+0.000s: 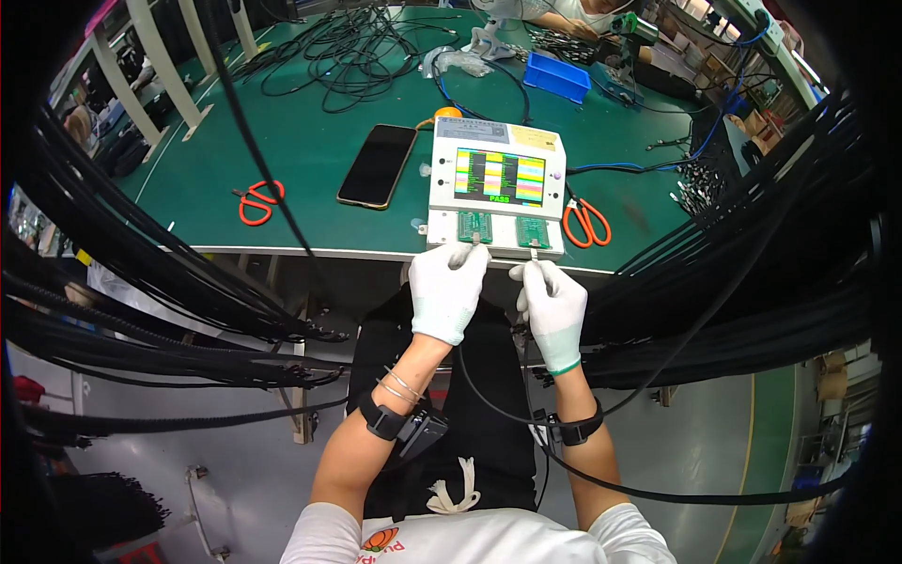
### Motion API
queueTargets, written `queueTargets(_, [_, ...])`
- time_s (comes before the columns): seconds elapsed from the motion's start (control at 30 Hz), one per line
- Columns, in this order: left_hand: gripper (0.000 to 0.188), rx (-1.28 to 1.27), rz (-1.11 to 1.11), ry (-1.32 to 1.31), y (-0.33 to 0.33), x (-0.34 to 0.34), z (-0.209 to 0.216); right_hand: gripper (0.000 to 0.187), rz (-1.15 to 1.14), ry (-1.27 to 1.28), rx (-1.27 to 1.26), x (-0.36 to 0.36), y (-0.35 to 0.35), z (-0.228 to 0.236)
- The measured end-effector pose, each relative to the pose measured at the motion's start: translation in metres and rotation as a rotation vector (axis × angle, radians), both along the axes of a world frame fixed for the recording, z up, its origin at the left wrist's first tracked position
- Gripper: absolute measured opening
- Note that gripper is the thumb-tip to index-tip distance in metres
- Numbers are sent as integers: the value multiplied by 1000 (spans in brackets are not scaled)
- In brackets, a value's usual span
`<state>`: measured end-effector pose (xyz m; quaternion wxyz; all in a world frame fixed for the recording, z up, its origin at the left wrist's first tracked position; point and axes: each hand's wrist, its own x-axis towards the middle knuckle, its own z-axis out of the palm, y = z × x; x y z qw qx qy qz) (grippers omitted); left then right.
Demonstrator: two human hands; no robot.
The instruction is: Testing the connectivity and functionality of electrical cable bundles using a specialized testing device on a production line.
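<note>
Phone (pixel 379 166) on table (pixel 197 202), left of tester (pixel 496 179).

Bright indoor light, dark fisheye corners
The surface (pixel 376 226) is evenly lit, the screen (pixel 502 177) glows (straight edges bow near the rim).

- Tester (pixel 496 214): smooth plastic casing, low sheen.
- 2 plugs (pixel 534 254): bare metal look.
- 2 gloves (pixel 446 293): matt knit cloth.
- Phone (pixel 379 166): glossy, glass-like face.
- Table (pixel 357 226): smooth, slight sheen.
- 2 scissors (pixel 584 219): glossy plastic handles.
- Tray (pixel 558 77): smooth plastic.
- Cables (pixel 676 329): matt, rubbery.
</note>
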<state>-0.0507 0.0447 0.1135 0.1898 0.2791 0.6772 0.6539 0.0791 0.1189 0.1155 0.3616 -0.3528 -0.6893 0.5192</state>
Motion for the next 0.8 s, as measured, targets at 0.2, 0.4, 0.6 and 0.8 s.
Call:
queueTargets(0.2, [25, 82, -120, -196, -10, -1, -3, 24, -19, -41, 54, 0, 6, 4])
queueTargets(0.4, [30, -43, -275, -155, -35, 13, -71, 25, 22, -83, 130, -1, 14, 5])
queueTargets(0.6, [36, -186, -991, 458, -39, 125, -80, 20, 79, -316, 566, 5, 15, 31])
queueTargets(0.8, [51, 561, -152, -49, -71, 70, -13, 15, -84, -257, 1314, 65, -20, 169])
